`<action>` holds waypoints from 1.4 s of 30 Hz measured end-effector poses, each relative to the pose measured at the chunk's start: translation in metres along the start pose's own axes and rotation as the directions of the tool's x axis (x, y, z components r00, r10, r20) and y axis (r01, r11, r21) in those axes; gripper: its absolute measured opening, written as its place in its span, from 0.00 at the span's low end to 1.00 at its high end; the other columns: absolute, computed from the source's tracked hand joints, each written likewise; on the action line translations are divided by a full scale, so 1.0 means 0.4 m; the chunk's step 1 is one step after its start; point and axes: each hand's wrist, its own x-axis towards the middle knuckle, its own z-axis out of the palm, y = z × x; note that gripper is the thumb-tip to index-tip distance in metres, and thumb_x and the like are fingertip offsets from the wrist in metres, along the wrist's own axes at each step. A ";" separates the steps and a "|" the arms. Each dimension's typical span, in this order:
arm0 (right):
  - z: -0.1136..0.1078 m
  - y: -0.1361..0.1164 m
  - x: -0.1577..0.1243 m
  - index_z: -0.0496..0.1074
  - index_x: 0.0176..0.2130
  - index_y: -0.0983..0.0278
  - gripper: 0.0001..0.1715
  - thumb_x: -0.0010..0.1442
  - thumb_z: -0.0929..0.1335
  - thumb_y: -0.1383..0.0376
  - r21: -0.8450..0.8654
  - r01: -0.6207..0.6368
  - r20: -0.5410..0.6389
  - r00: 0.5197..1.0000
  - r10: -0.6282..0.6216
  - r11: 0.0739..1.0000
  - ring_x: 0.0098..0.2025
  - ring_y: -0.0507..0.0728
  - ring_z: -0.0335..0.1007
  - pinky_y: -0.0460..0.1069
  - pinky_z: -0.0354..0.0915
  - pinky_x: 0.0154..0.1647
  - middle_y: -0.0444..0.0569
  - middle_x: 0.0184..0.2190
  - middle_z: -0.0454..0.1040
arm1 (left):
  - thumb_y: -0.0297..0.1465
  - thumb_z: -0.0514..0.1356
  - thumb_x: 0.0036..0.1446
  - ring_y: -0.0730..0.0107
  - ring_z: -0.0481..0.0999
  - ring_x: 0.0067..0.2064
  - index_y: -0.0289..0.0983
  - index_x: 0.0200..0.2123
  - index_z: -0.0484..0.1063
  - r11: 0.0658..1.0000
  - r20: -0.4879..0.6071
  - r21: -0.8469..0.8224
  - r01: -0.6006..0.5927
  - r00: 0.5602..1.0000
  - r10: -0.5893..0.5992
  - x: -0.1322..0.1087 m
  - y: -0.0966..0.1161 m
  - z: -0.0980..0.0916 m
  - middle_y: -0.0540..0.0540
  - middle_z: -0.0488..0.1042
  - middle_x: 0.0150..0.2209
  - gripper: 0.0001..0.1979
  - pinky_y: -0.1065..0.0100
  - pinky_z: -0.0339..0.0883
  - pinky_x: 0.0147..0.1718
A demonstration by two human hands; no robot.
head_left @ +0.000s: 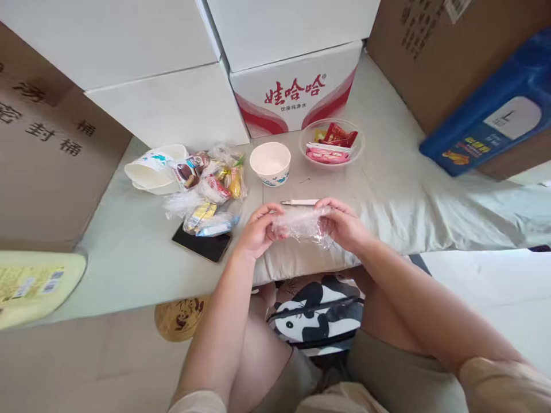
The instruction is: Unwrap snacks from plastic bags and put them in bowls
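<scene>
A crinkled clear plastic bag point(301, 224) stretches between my hands near the front edge of the covered surface. My left hand point(262, 228) pinches its left end, and my right hand point(341, 223) grips the right end. Just behind the bag lies a slim white pen-like stick point(299, 202), partly hidden by my right fingers. Beyond it stands a paper bowl point(270, 163) with a blue-green pattern. To its right, a clear round plastic bowl point(332, 163) holds red, pink and yellow snack packets point(329, 154).
Left of my hands are bagged snacks point(215, 186), tipped paper bowls point(157, 169) and a dark phone point(202, 244). White cartons point(297, 97) rise behind. A blue bottle point(491, 109) stands at right, a yellow container point(38, 287) at left. A panda-print item point(318, 315) is below.
</scene>
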 end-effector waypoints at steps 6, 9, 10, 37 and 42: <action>-0.014 0.001 0.010 0.71 0.29 0.62 0.23 0.55 0.68 0.45 -0.111 0.008 0.019 1.000 -0.006 0.994 0.23 0.51 0.66 0.48 0.67 0.23 0.44 0.23 0.68 | 0.39 0.66 0.45 0.77 0.67 0.24 0.36 0.28 0.69 0.996 0.029 0.065 -0.061 0.998 0.059 0.004 -0.001 0.003 0.52 0.68 0.25 0.14 0.72 0.69 0.21; -0.008 0.008 0.010 0.69 0.30 0.62 0.18 0.51 0.72 0.51 -0.294 0.007 -0.042 0.999 -0.021 0.956 0.24 0.49 0.63 0.47 0.65 0.26 0.41 0.25 0.67 | 0.36 0.68 0.45 0.78 0.66 0.23 0.38 0.33 0.68 0.984 -0.023 0.143 -0.103 0.994 0.107 0.009 -0.011 0.002 0.55 0.67 0.23 0.15 0.75 0.65 0.23; -0.007 0.010 0.011 0.68 0.32 0.61 0.17 0.50 0.73 0.54 -0.338 -0.002 -0.060 0.998 -0.019 0.941 0.25 0.49 0.63 0.47 0.65 0.26 0.40 0.25 0.67 | 0.35 0.68 0.44 0.78 0.67 0.24 0.39 0.35 0.67 0.978 -0.056 0.166 -0.128 0.989 0.138 0.012 -0.015 0.001 0.56 0.67 0.24 0.16 0.75 0.64 0.24; -0.004 0.027 0.016 0.65 0.32 0.62 0.14 0.54 0.69 0.56 -0.577 0.084 0.154 0.988 0.007 0.812 0.29 0.52 0.63 0.48 0.59 0.32 0.42 0.27 0.67 | 0.38 0.68 0.49 0.68 0.76 0.35 0.37 0.37 0.71 0.818 0.120 0.493 -0.295 0.955 0.272 0.027 -0.058 0.004 0.47 0.76 0.34 0.15 0.67 0.71 0.37; -0.007 0.033 0.031 0.66 0.33 0.61 0.12 0.57 0.66 0.55 -0.589 0.069 0.110 0.994 -0.004 0.805 0.31 0.53 0.64 0.49 0.61 0.34 0.43 0.28 0.69 | 0.35 0.65 0.48 0.71 0.72 0.35 0.38 0.30 0.69 0.733 -0.150 0.561 -0.383 0.824 0.546 0.032 -0.039 -0.021 0.50 0.73 0.32 0.09 0.71 0.67 0.34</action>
